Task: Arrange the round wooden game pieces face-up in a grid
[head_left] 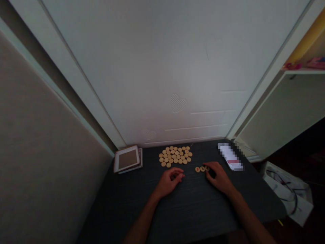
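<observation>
Several round wooden discs [175, 156] lie close together, plain side showing, near the back of the dark table [203, 210]. To their right is a short row of three discs with printed pictures; the leftmost picture disc [197, 169] has a reddish mark and the middle picture disc [202, 168] a dark one. My right hand [216, 176] has its thumb and fingertips closed around the rightmost picture disc [207, 168], which they partly cover. Just below the group, my left hand [169, 181] rests with curled, slightly parted fingers and nothing visible in it.
Stacked frames [128, 159] lie at the table's back left. A white sheet [230, 156], partly blurred out, lies at the back right. Behind the table stands a white panel [162, 74]. On the floor to the right is a white box [288, 193] with a dark cable.
</observation>
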{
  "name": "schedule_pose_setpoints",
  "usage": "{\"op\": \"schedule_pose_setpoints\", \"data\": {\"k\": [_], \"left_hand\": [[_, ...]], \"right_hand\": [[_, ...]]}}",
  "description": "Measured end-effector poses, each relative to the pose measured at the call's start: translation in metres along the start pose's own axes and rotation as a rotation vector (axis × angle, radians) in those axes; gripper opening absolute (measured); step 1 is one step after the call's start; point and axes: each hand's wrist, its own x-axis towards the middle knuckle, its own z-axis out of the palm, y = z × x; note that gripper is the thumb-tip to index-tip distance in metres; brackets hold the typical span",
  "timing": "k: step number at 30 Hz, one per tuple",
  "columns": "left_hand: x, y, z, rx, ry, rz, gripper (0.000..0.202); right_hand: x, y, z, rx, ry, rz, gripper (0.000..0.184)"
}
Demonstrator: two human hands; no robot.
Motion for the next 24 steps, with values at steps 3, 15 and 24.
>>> {"op": "schedule_pose_setpoints", "data": {"k": [3,15,24], "left_hand": [[0.000,0.000,0.000,0.007,-0.002,0.007,0.030],[0.001,-0.012,0.005,0.105,0.098,0.096,0.029],[-0.010,-0.004,0.002,0.453,0.367,0.260,0.020]], "right_hand": [[0.000,0.003,0.000,0.017,0.009,0.014,0.041],[-0.002,0.007,0.002,0.036,0.017,0.037,0.044],[-0.003,0.006,-0.002,0.043,0.151,0.056,0.034]]}}
